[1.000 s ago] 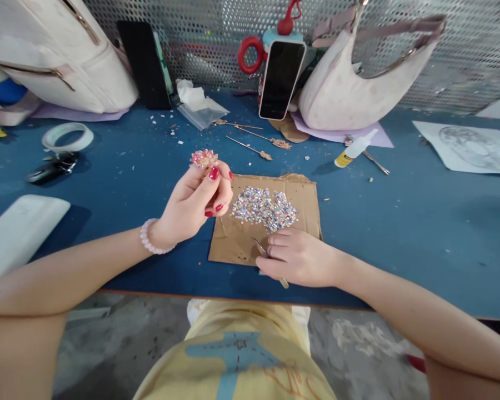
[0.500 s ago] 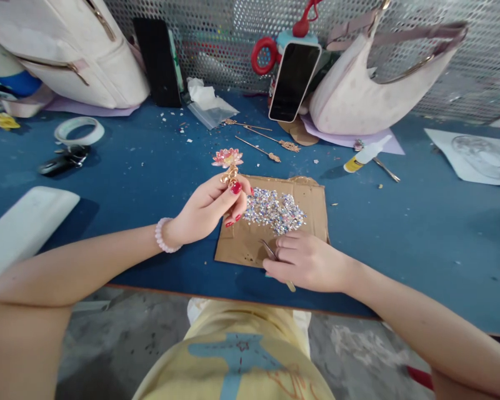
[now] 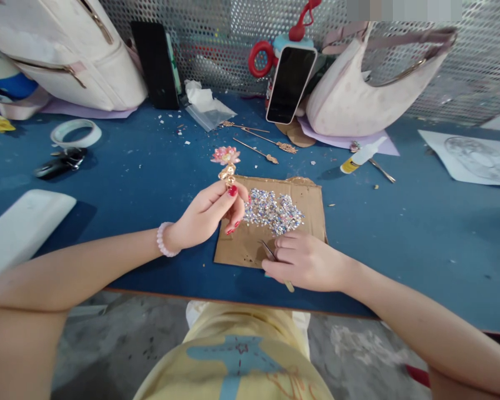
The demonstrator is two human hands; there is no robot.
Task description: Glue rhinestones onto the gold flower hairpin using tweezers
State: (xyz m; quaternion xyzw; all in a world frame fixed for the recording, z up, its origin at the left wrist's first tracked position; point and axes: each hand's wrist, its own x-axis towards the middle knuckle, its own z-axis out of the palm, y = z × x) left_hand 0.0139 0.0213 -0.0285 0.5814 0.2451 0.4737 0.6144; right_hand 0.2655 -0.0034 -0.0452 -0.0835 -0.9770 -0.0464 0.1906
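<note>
Pinched between thumb and fingers of my left hand [image 3: 212, 211] is a gold hairpin with a pink flower [image 3: 225, 155], held upright above the left edge of a cardboard piece [image 3: 233, 244]. Small shiny rhinestones [image 3: 279, 211] lie in a loose pile on the cardboard. My right hand [image 3: 306, 260] is closed around metal tweezers [image 3: 269, 249] at the cardboard's lower right, just below the pile. The tweezers' tips point up and left, slightly apart, with nothing visible between them.
Several gold hairpins [image 3: 260, 150] lie behind the cardboard. A glue bottle [image 3: 360, 157] and a drawing [image 3: 475, 158] are at the right. Tape [image 3: 75, 133], a black object [image 3: 60, 163] and a white case [image 3: 27, 228] sit left. Phones [image 3: 290, 83] and bags [image 3: 370, 94] line the mesh.
My left hand has lowered slightly, and the flower hairpin has shifted a little in its fingers, with more gold showing. My right hand and the tweezers are nearly unmoved. The view has shifted slightly.
</note>
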